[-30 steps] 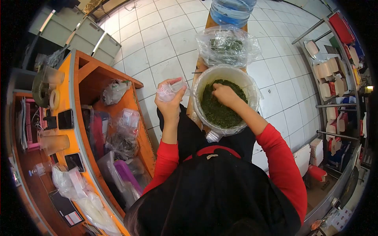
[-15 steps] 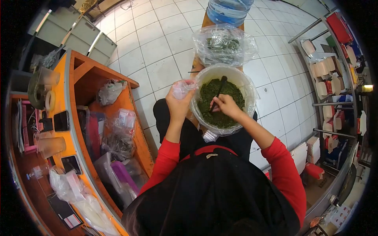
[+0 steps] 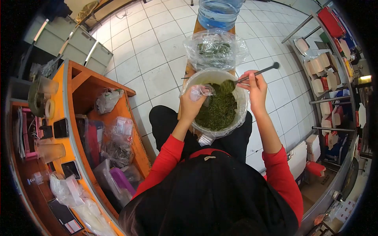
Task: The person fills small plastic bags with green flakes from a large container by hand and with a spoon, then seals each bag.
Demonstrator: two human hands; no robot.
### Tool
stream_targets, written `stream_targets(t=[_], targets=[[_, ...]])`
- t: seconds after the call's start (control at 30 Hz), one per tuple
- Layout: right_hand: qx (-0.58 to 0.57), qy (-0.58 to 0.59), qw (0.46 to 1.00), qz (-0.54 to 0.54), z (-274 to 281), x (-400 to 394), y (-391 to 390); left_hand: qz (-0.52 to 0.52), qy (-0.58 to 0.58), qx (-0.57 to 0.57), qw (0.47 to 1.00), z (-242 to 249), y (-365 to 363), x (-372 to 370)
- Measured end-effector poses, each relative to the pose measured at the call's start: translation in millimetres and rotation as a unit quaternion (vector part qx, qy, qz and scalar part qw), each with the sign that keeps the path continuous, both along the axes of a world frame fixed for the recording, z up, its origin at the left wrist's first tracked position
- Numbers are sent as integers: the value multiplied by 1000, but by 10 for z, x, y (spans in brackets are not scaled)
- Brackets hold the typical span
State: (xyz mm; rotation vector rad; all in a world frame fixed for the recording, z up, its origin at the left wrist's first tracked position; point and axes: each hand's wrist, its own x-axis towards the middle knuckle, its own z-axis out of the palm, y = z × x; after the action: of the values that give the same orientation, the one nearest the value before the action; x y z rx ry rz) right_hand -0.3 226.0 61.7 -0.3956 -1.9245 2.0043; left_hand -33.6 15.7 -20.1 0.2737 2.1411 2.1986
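Where the person's knees part, a pale, plastic-lined bucket (image 3: 244, 103) holds a dark green chopped mixture (image 3: 219, 115). Over the upper part of the mixture is the loaded bowl of a dark-handled spoon (image 3: 227, 86), its handle slanting up across the rim and past it. The fingers of the right hand (image 3: 256, 90) are closed around that handle in a pinch. The left hand (image 3: 191, 105), at the opposite side, has its fingers curled around a small clear plastic container (image 3: 201, 92), whose mouth is near the spoon's bowl; whether anything is inside cannot be told. This hand and the container cover part of the bucket's left rim.

Just beyond the bucket, a clear plastic bag (image 3: 215, 48) with greens in it lies on a wooden bench (image 3: 189, 72), taking up the stretch before a large blue water jug (image 3: 220, 15). To the left, an orange cabinet (image 3: 133, 93) stands close, with plastic bags (image 3: 120, 135) and a purple item (image 3: 120, 181) inside; two phones (image 3: 61, 128) and a plastic cup (image 3: 51, 152) are on its top. Across the tiled floor (image 3: 157, 74), a metal rack (image 3: 334, 129) with food boxes (image 3: 319, 65) occupies the right side.
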Motion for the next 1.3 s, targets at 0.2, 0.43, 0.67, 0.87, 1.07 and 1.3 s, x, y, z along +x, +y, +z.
stream_targets(t=[0.2,0.43,0.67,0.87,1.07,1.3], targets=[[421,264,867,34,40,190,-299,-18,-47,-23,998,-91,206,34],[421,214,879,59,-187,290,-211,-7,-47,-9,999,-110,211,66],[359,112,921,103,-291,229,-369,6,10,-39,999,34,132,95],[388,89,911,112,-281,92,-427,16,19,-63,998,119,68,128],[437,114,887,101,-225,77,-441,8,5,9,1000,-1,90,122],[520,171,836,32,-75,66,-396,-135,-4,-405,904,135,0,60]])
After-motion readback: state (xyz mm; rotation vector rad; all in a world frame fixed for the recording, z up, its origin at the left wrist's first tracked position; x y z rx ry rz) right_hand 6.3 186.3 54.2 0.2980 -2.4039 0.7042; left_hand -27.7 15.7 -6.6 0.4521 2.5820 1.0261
